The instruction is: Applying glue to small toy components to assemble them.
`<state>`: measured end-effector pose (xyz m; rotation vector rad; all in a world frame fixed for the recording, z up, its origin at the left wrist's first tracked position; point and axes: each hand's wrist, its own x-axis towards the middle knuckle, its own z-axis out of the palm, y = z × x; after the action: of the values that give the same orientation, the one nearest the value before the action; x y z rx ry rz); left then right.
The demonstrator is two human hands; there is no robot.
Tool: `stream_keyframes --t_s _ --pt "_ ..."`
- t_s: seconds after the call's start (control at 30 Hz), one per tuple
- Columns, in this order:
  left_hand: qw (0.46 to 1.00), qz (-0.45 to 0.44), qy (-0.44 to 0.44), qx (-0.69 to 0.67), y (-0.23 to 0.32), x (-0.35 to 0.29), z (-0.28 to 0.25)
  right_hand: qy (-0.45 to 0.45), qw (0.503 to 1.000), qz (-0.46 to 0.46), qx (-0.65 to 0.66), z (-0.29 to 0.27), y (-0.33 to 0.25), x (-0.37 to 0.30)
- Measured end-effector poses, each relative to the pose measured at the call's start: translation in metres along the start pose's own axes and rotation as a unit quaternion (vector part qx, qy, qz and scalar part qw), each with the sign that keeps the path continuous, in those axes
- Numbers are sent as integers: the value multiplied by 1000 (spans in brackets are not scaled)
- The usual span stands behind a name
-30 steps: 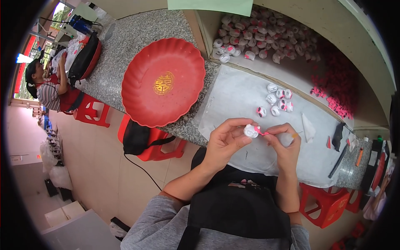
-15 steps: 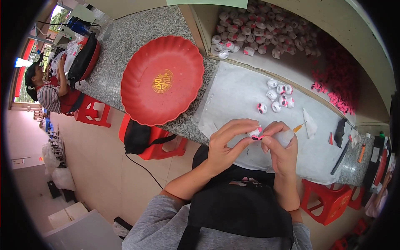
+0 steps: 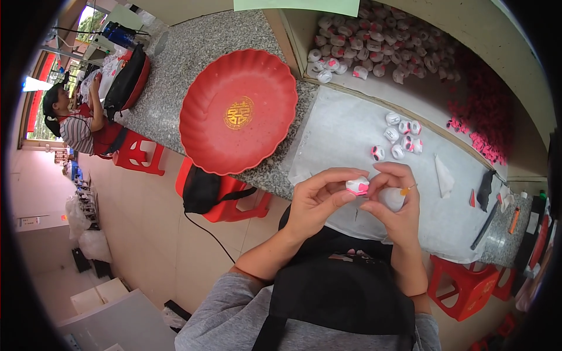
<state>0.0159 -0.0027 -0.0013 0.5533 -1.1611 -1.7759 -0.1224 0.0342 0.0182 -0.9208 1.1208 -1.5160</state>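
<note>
Between the thumb and fingers of my left hand [image 3: 313, 202] is a small rounded white piece [image 3: 353, 186] with a bright pink patch on its lower side. My right hand [image 3: 404, 222] is just beside it, thumb and index finger spread near the piece. Tucked in that right hand is a translucent white needle-tip squeeze bottle [image 3: 391, 200], its orange tip pointing away to the right. Beyond my hands, several similar white pieces [image 3: 398, 151] with pink and black patches lie in a loose group on the white sheet [image 3: 328, 134].
A large red scalloped tray [image 3: 205, 123] stands left on the granite counter. The shelf holds heaped white pieces [image 3: 374, 44] and small pink parts [image 3: 486, 146]. Cloth scraps [image 3: 444, 175] and a dark strip [image 3: 485, 229] lie right. Red stools flank me; another person [image 3: 76, 123] sits far left.
The white piece has turned, showing more pink toward me. My right fingertips have opened away from its pink edge, and the bottle has shifted in my palm. The whole view has moved slightly.
</note>
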Motion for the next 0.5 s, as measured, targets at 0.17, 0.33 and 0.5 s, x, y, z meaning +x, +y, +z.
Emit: stream_keyframes --t_s 0.17,0.33,0.5 --pt "1000 -11 -15 -13 0 -2 -2 -81 995 49 -31 -2 -2 6" --pt "998 32 -43 34 -1 1 -3 -83 996 27 -29 -7 3 4" --pt "998 30 -35 48 -3 0 -2 -77 997 19 -8 -8 4 3"
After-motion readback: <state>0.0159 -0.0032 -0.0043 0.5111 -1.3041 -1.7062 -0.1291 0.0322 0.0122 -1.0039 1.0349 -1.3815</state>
